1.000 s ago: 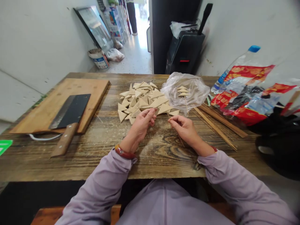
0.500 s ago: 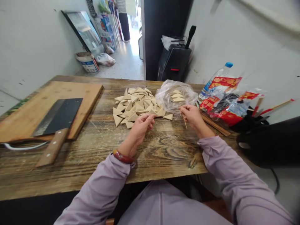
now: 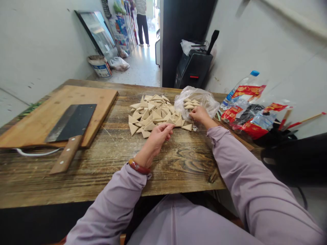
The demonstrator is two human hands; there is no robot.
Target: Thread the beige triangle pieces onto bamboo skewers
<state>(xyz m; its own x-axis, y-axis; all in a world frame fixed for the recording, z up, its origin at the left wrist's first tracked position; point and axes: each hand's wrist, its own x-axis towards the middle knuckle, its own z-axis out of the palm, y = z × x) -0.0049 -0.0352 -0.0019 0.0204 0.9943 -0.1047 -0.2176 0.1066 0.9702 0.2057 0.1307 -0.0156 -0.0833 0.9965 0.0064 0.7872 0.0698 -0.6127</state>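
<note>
A pile of beige, flat triangular pieces (image 3: pixel 153 114) lies on the wooden table. My left hand (image 3: pixel 161 133) is just in front of it, thumb and fingers pinched together; whether anything small is between them is hidden. My right hand (image 3: pixel 200 115) is closed around a thin wooden skewer (image 3: pixel 193 124), whose end pokes out below the fingers. Beyond that hand, several triangular pieces (image 3: pixel 190 104) show at the mouth of a clear plastic bag (image 3: pixel 208 102). I cannot tell which of these are threaded on the skewer.
On the left, a cleaver (image 3: pixel 76 122) lies on a thick wooden cutting board (image 3: pixel 102 102), its handle over the edge. To the right are a water bottle (image 3: pixel 238 86), red-and-clear packets (image 3: pixel 249 92) and flat wooden strips (image 3: pixel 242 140). A person (image 3: pixel 142 20) stands in the far doorway.
My right hand has moved left and away from me, bringing the skewer to the bag's mouth. My left hand stays pinched by the pile. The view has shifted slightly.
</note>
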